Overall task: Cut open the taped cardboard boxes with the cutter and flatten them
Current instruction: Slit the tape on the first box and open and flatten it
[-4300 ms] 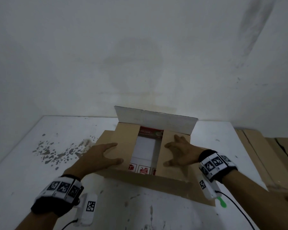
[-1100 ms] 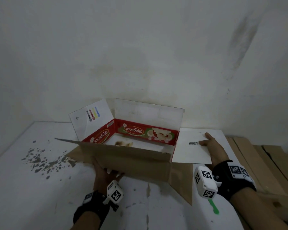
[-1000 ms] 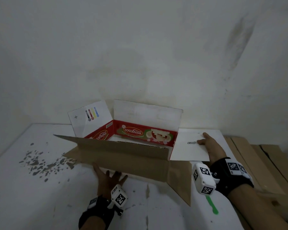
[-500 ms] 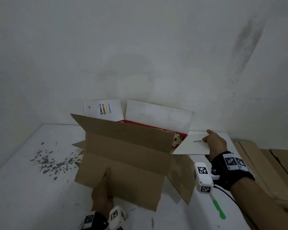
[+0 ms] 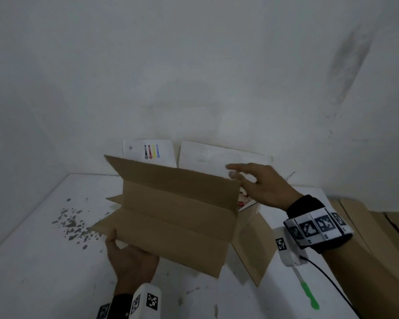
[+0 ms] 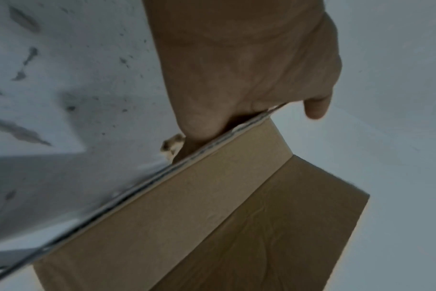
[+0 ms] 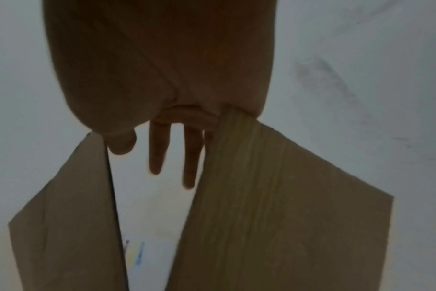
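The opened cardboard box (image 5: 177, 217) is tipped up on the white table, its brown near panel and flaps facing me. Its white inner flaps (image 5: 152, 150) stand behind, against the wall. My left hand (image 5: 125, 249) grips the lower flap's edge, thumb on top and fingers underneath; the left wrist view shows the board's edge (image 6: 224, 141) held in that hand (image 6: 249, 69). My right hand (image 5: 244, 178) hovers open at the panel's top right corner. In the right wrist view its straight fingers (image 7: 157, 153) reach between two brown panels (image 7: 286, 196). The green cutter (image 5: 307, 293) lies on the table, right of the box.
The table (image 5: 33, 261) is set into a corner between white walls, with dark chipped spots (image 5: 72, 224) left of the box. Flat brown cardboard (image 5: 366, 226) lies past the table's right edge. A black cable (image 5: 332, 282) runs from my right wrist.
My left hand has lifted the box's near side up towards me. My right hand has left the white right flap and risen to the brown panel's top right corner.
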The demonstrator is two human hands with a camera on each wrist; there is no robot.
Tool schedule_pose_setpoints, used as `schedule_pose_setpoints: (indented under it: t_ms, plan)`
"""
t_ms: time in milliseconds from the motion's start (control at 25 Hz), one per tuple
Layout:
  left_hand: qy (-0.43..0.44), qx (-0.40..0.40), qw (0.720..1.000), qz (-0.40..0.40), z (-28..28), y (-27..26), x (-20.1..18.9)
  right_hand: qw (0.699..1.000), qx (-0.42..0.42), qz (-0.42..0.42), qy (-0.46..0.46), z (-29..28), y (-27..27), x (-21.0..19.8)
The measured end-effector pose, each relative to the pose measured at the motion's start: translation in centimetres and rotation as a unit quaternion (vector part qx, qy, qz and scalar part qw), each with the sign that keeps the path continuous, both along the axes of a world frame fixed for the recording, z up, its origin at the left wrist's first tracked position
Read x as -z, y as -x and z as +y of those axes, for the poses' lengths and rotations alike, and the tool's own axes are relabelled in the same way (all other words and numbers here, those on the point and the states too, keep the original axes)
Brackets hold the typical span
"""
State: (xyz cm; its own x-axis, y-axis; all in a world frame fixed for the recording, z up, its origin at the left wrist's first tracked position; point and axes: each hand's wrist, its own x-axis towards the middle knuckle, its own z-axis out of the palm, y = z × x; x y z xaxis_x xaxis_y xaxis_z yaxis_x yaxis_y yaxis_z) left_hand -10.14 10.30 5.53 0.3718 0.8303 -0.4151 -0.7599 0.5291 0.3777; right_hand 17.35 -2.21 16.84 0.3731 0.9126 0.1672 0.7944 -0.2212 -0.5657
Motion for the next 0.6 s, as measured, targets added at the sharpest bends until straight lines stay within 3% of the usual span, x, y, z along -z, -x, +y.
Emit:
schedule_pose_setpoints:
  t_ms: [160, 280, 400, 600]
  plan:
    - [0.025, -0.022, 0.997, -0.075, 0.7, 0.3, -0.1, 0.984, -0.120, -0.119, 0.059, 0.3, 2.5, -1.0]
    - [0.012, 0.026, 0.995, -0.097, 0.8, 0.2, -0.8, 0.988, -0.139, -0.049, 0.046, 0.6, 3.2, -0.1]
    - [-0.027, 0.057, 0.995, -0.076, -0.1, -1.1, -3.1, 0.996, -0.084, 0.018, 0.005, 1.0, 3.6, 0.9]
    - [-0.035, 0.124, 0.991, -0.038, -0.2, -2.8, -4.8, 0.992, 0.014, 0.012, -0.122, 1.0, 4.0, 0.1]
